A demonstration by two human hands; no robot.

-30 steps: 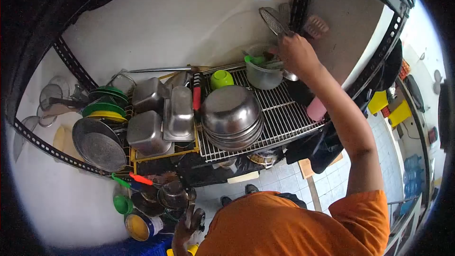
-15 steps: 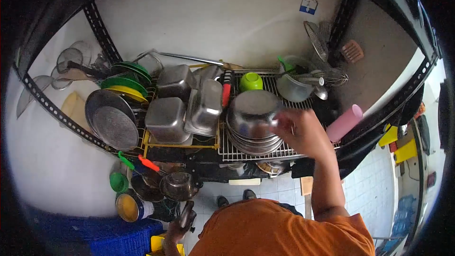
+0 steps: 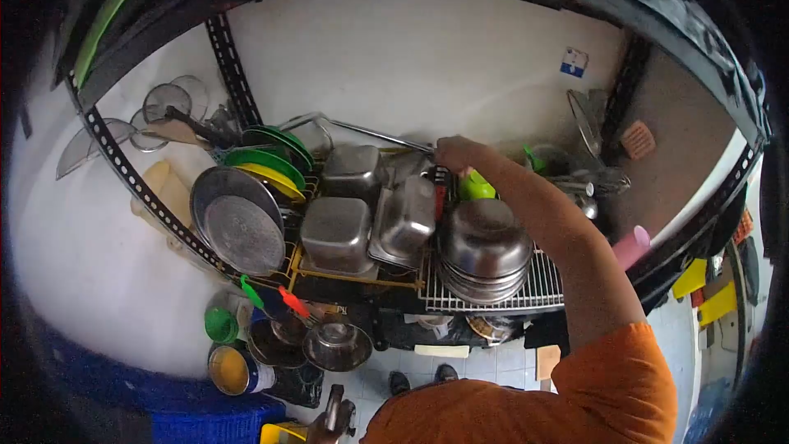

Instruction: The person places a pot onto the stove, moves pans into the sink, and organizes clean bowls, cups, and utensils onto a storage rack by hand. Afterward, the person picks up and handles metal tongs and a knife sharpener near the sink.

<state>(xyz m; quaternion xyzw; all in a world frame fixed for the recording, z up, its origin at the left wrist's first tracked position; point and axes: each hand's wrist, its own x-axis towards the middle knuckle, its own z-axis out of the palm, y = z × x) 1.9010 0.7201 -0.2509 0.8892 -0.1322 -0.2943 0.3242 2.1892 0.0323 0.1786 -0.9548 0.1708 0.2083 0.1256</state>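
Note:
My right hand reaches to the back of the rack, its fingers closed at the end of a long metal rod. Just below it are a black-and-red handle and a lime green bowl. Upturned steel bowls are stacked in front, with rectangular steel pans to their left. Low at the bottom edge, my left hand is closed on a dark metal utensil, whose shape is partly hidden.
Green and yellow plates and round dark pans stand at the rack's left. A strainer hangs at the back right above a tub of whisks and ladles. A pink cup stands at the right edge. Blue crates sit lower left.
My right hand has let go of the strainer, which now hangs at the right, and has moved left across the stacked bowls to the rod. My left hand still holds the utensil. The view has shifted.

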